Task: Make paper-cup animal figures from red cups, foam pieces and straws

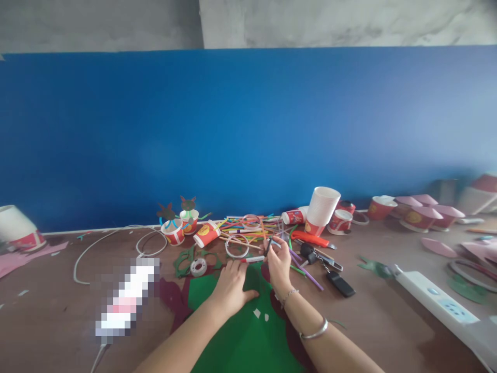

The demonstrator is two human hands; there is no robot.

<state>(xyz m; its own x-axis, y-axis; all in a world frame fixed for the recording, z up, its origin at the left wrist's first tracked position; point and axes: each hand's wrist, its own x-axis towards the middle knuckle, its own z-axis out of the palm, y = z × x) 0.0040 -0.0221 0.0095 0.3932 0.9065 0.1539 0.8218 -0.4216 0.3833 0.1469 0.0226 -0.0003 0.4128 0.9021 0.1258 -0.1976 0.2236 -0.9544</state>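
Note:
My left hand (232,289) lies palm down on a green sheet of paper (248,339), fingers stretched forward and thumb out to the side. At the sheet's far right edge, my right hand (280,261) pinches a dark pen (267,247), held tilted upward. Beyond my left fingertips is a red and white marker (251,259). Dark red paper (173,300) sticks out beside the green sheet, and small white paper scraps (257,313) rest on top. A roll of tape (198,267) and green paper cut-outs (184,260) lie to the left of my hands.
Colourful straws (233,227) are heaped against the blue panel (248,134). Stacked paper cups (323,207), an orange utility knife (310,238) and keys with a black fob (340,283) sit right. A white power strip (438,300) lies farther right; a pixelated object (128,300) lies left.

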